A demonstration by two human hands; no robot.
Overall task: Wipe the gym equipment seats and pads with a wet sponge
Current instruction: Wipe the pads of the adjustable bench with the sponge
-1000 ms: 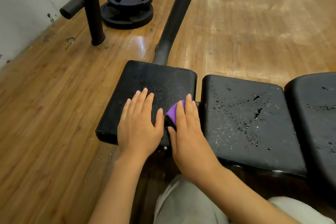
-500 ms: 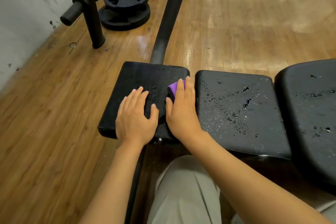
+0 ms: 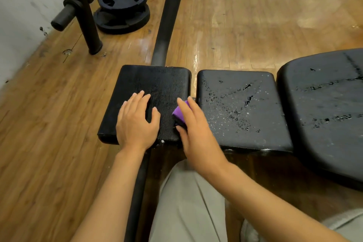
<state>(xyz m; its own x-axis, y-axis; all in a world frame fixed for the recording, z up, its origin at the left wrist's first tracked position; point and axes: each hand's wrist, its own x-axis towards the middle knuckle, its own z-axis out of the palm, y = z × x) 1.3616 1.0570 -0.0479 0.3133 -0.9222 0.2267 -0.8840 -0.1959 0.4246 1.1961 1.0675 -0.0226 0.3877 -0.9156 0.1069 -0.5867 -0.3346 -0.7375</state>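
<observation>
Three black padded bench sections sit side by side. My left hand (image 3: 137, 124) rests flat on the left pad (image 3: 161, 82), fingers spread. My right hand (image 3: 198, 133) grips a purple sponge (image 3: 179, 113) with a dark underside, thumb on its near side and fingers over the top, and presses it on the left pad's right edge. That pad looks evenly wet. The middle pad (image 3: 235, 104) carries scattered water drops. The right pad (image 3: 324, 114) shows wet streaks.
A black frame tube (image 3: 169, 15) runs away from the left pad over the wooden floor. Two stacked weight plates (image 3: 121, 6) lie at the back left beside an upright post (image 3: 86, 15) and a foam roller bar (image 3: 64, 15). My knee is below the pads.
My right hand has drawn the sponge back from the far part of the left pad toward its middle, along the right edge. My left hand stays flat on the pad.
</observation>
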